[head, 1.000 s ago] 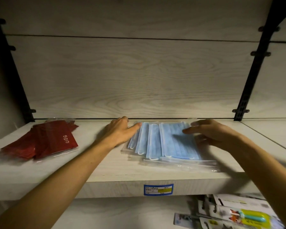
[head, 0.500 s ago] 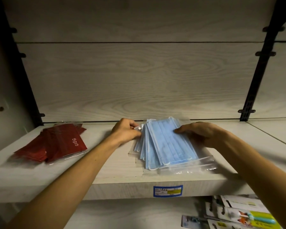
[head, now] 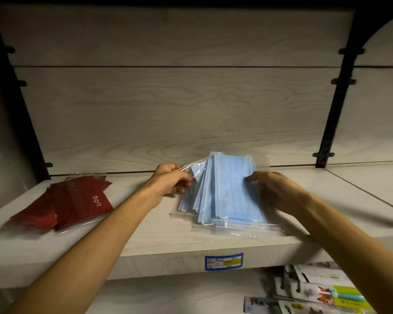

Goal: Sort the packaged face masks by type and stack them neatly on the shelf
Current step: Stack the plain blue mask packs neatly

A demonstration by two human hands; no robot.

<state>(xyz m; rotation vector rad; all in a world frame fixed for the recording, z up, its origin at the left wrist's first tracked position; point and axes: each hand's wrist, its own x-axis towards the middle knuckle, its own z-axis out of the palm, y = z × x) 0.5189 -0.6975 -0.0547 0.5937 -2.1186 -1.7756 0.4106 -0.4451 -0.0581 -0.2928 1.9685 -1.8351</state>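
Compared with the frame a second ago, the blue masks [head: 232, 191] have been gathered from a flat fan into a tighter bundle, its far edge tilted up off the shelf [head: 145, 243] while the near edge rests just behind the front lip. The left hand [head: 170, 183] pinches the clear wrapper at the bundle's upper left corner, fingers curled on the plastic; the right hand [head: 272, 189] holds the right edge, its grip closed on the packets with fingertips pressing the top one. The packets remain splayed, left edges stepped and zip strips uneven at the front. To do this step well, both hands should probably squeeze inward and tap the near edge against the shelf so the slippery wrappers align before being laid flat. The red masks [head: 75, 203] lie in a loose overlapping pile well apart to the left, already separated by type but apparently not yet squared. A blue price label [head: 224, 261] marks the shelf front, and hanging carded goods [head: 318, 293] sit below to the right; nothing stands in the bundle's way.
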